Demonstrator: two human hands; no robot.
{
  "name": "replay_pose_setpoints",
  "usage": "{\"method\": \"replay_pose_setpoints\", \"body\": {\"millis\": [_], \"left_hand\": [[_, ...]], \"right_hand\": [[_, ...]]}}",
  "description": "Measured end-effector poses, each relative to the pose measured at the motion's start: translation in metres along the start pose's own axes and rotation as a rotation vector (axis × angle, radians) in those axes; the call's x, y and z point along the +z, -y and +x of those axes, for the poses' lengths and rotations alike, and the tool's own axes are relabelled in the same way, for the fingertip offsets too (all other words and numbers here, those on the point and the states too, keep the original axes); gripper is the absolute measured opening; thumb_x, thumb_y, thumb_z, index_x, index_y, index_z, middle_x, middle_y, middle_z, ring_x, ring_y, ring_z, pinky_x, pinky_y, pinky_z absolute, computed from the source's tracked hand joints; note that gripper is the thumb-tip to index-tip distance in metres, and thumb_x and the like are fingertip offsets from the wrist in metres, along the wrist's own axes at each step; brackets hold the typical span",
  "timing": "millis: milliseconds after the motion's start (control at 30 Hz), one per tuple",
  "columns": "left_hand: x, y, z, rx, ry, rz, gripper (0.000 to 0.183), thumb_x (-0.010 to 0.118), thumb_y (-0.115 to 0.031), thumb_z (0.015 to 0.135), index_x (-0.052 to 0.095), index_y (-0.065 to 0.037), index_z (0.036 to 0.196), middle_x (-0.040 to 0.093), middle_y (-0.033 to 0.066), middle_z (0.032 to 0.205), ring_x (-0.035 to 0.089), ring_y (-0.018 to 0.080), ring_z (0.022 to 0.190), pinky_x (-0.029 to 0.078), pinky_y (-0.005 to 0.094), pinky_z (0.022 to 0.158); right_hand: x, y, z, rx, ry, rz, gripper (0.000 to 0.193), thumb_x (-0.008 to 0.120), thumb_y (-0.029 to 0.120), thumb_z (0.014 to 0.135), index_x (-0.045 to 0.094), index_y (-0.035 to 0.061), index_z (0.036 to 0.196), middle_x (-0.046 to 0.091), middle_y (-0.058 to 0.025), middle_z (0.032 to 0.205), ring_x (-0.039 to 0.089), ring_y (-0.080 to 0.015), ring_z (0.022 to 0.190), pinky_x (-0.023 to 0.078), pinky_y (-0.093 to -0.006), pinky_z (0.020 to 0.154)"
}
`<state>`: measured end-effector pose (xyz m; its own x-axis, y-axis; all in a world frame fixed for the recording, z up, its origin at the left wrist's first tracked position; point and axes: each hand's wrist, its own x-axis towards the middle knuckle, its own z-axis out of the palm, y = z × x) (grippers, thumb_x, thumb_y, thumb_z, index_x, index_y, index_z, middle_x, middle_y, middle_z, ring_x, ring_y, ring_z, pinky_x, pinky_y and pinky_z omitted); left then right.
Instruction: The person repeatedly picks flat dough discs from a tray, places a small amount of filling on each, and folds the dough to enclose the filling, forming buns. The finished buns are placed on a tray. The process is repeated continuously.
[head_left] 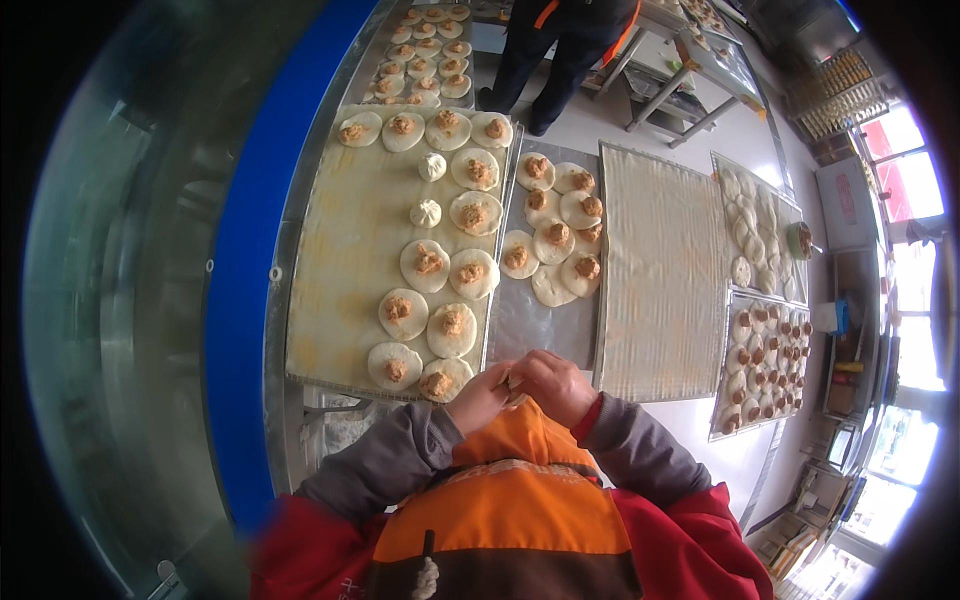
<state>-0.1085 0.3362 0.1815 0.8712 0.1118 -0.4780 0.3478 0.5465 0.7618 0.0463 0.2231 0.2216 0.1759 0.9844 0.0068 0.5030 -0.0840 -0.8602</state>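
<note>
Seen from above, with clock positions taken from the hands: a broad blue band (pixel 255 200) runs along 10 o'clock; inward of it, at 11 o'clock, lies a cloth-lined tray (pixel 340 250), and toward 2 o'clock a ridged cloth-covered tray (pixel 660 270). Between these two, at 12 o'clock, a grey metal surface (pixel 525 322) carries overlapping filled discs (pixel 552 240); beyond it stands a co-worker (pixel 560 50) in dark trousers. The right hand (pixel 555 385) is curled, its fingers bent over toward the left hand (pixel 480 398), which is cupped and nearly closed; the fingertips meet. Enclosed between them is a small held piece (pixel 513 382), mostly hidden, a brownish fragment alone showing; its form cannot be told. Nearest, at 9 to 11 o'clock, lie flat dough rounds (pixel 428 262) topped with orange-brown filling; at 11 o'clock sit two smaller pleated buns (pixel 426 213). Judged by appearance, the dough is light, soft, stretchy and easily torn, the filling moist and perhaps slippery; a round is best supported beneath and gripped lightly at its bare rim.
</note>
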Motion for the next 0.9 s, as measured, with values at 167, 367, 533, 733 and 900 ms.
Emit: {"method": "replay_pose_setpoints", "body": {"millis": [167,367,533,733,900], "left_hand": [[-0.004,-0.011,-0.002,-0.063,-0.085,-0.454,0.037,0.039,-0.037,0.109,0.057,-0.01,0.126,0.063,0.0022,0.113,0.063,0.0116,0.095,0.057,0.029,0.07],[0.018,0.01,-0.001,0.218,-0.251,-0.242,0.047,0.04,-0.052,0.106,0.059,-0.011,0.12,0.065,-0.0012,0.102,0.062,0.0081,0.084,0.051,0.0229,0.059],[0.003,0.014,0.01,0.311,-0.27,0.037,0.044,0.044,-0.05,0.106,0.062,-0.01,0.103,0.061,-0.0007,0.083,0.054,0.0074,0.062,0.041,0.0224,0.048],[-0.001,0.013,0.006,-0.059,-0.175,-0.548,0.039,0.044,-0.05,0.106,0.059,-0.014,0.111,0.059,-0.0028,0.086,0.049,0.0043,0.061,0.034,0.0205,0.046],[0.003,0.009,-0.005,0.207,-0.111,-0.301,0.039,0.041,-0.051,0.107,0.05,-0.017,0.124,0.057,-0.0038,0.09,0.045,0.0021,0.062,0.031,0.0179,0.048]], "right_hand": [[0.0,-0.007,0.011,0.013,-0.039,-0.087,0.012,0.063,0.006,0.085,0.061,0.0039,0.096,0.06,-0.0138,0.091,0.062,-0.037,0.08,0.053,-0.0427,0.068],[-0.003,-0.006,0.013,-0.049,0.029,-0.181,0.016,0.063,0.007,0.08,0.061,0.0049,0.096,0.06,-0.012,0.095,0.062,-0.0351,0.082,0.054,-0.0413,0.07],[-0.006,0.001,0.017,-0.247,0.038,-0.264,0.019,0.065,0.009,0.081,0.061,0.0045,0.099,0.06,-0.0114,0.092,0.063,-0.0347,0.08,0.055,-0.0402,0.068],[-0.007,0.006,0.016,-0.041,0.028,-0.109,0.02,0.071,0.005,0.083,0.062,0.0041,0.101,0.062,-0.0109,0.088,0.064,-0.0328,0.079,0.054,-0.0388,0.071],[-0.005,0.003,0.015,-0.141,-0.003,-0.055,0.016,0.07,0.004,0.083,0.061,0.0036,0.096,0.062,-0.0118,0.087,0.063,-0.0333,0.077,0.054,-0.0393,0.069]]}}
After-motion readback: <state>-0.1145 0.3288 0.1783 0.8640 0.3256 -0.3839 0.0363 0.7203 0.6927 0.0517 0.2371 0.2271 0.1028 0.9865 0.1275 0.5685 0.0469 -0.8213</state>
